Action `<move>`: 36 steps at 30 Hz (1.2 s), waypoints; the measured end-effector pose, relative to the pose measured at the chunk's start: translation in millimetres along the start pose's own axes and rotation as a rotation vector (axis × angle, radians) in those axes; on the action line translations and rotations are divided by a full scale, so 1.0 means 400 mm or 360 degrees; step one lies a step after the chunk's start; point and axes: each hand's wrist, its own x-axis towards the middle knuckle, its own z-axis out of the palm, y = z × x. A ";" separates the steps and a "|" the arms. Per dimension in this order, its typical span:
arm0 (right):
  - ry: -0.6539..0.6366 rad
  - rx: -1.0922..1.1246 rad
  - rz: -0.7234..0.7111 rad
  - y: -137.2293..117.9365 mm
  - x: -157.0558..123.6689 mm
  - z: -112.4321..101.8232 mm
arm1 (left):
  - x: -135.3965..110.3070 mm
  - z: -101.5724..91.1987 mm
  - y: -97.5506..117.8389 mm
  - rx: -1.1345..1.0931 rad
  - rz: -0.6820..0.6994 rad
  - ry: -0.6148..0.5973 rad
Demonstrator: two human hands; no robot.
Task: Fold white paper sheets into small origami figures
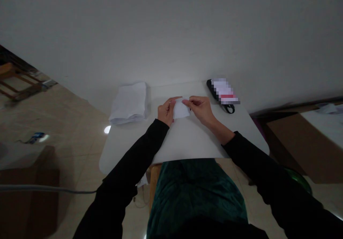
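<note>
A small white piece of paper (181, 111) is held between my two hands above the middle of the white table (193, 142). My left hand (166, 111) grips its left edge, thumb in front and fingers partly behind it. On the other side, my right hand (200, 109) pinches the paper's upper right part between thumb and fingers. To the left of my hands lies a thick stack of white paper sheets (130, 101). Whether the held piece is folded I cannot tell.
Beyond my right hand lies a black case with a strap (229, 108), partly blurred out. A pale wall (171, 35) rises behind the table. Cardboard boxes (297, 142) stand on the floor at the right, and a grey cable (48, 188) crosses the left side.
</note>
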 end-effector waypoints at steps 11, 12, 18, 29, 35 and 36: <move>0.0090 0.0046 -0.0160 -0.007 -0.008 0.000 | -0.001 -0.005 0.000 0.0153 0.0239 -0.0059; 0.0101 0.0030 -0.0163 -0.009 -0.010 0.003 | -0.004 -0.002 0.003 0.0144 0.0199 -0.0033; -0.0225 0.0320 0.0343 0.000 -0.026 0.027 | -0.001 -0.004 0.021 0.0000 -0.0009 0.0331; 0.0048 0.0093 0.0131 0.025 -0.004 -0.005 | 0.032 0.013 0.004 -0.0636 -0.0570 -0.0240; -0.0105 0.0145 0.0263 0.024 -0.001 -0.005 | 0.037 0.001 -0.010 -0.0536 -0.0452 -0.0156; -0.0142 0.0128 0.0296 0.023 0.001 -0.008 | 0.040 0.000 -0.014 -0.0514 -0.0415 -0.0078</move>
